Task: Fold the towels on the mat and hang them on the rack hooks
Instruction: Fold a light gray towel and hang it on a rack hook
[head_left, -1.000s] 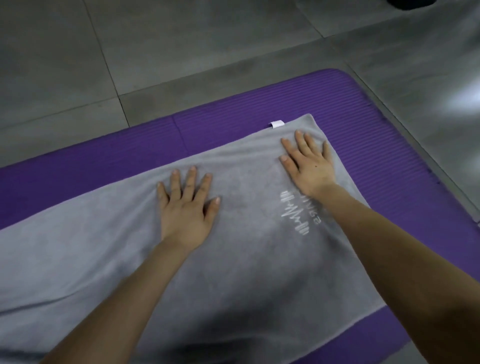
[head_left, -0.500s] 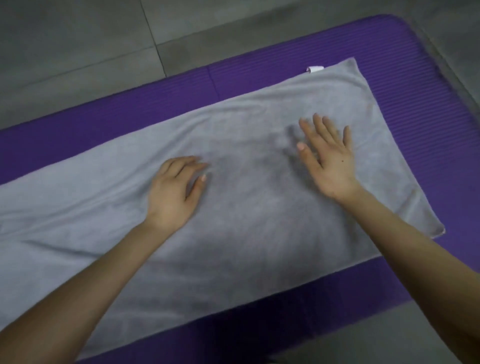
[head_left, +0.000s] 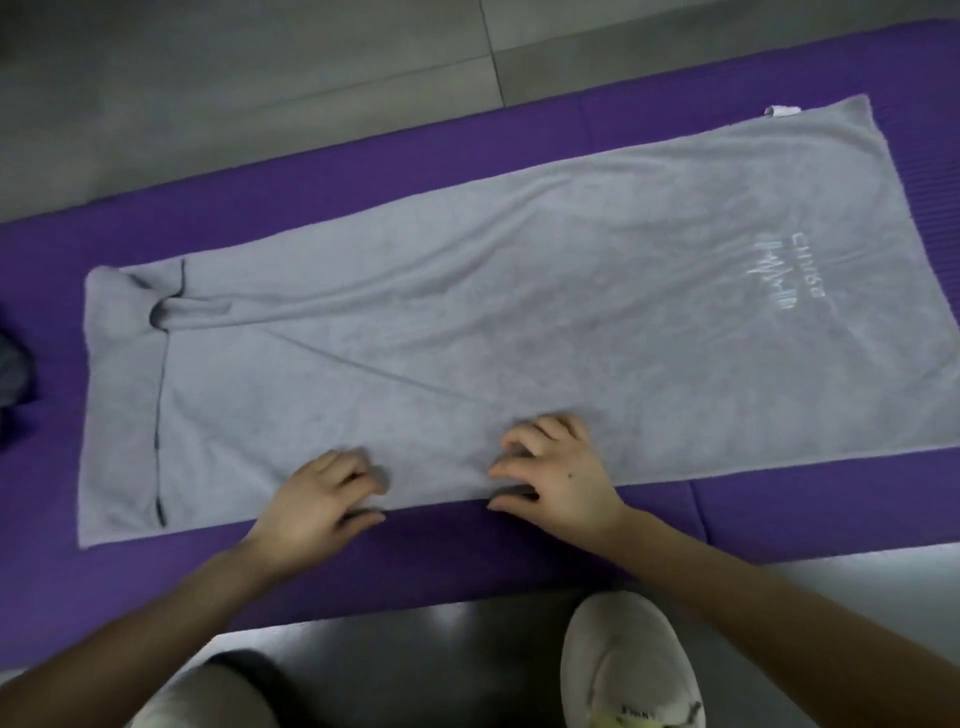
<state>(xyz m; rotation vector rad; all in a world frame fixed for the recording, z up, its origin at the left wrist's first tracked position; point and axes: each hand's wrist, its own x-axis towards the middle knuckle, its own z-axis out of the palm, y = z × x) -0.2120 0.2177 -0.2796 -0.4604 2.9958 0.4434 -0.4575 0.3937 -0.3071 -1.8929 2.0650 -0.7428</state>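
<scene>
Done smoothing flat-palmed; now down at the near hem, left hand (head_left: 317, 499) and right hand (head_left: 561, 480) pinching the grey rectangular terry towel (head_left: 519, 312), spread on the purple foam mat (head_left: 311, 176), first fold likely next

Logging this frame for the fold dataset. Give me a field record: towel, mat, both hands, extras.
towel: grey, spread lengthwise on mat, wrinkled, left end bunched
logo: white, near towel's right end
tag: white, far right corner
mat: purple, on grey floor
left hand: fingers curled, pinching towel's near edge
right hand: same, further right on that edge
shoe: white, on floor by mat's near side
rack: not in view
</scene>
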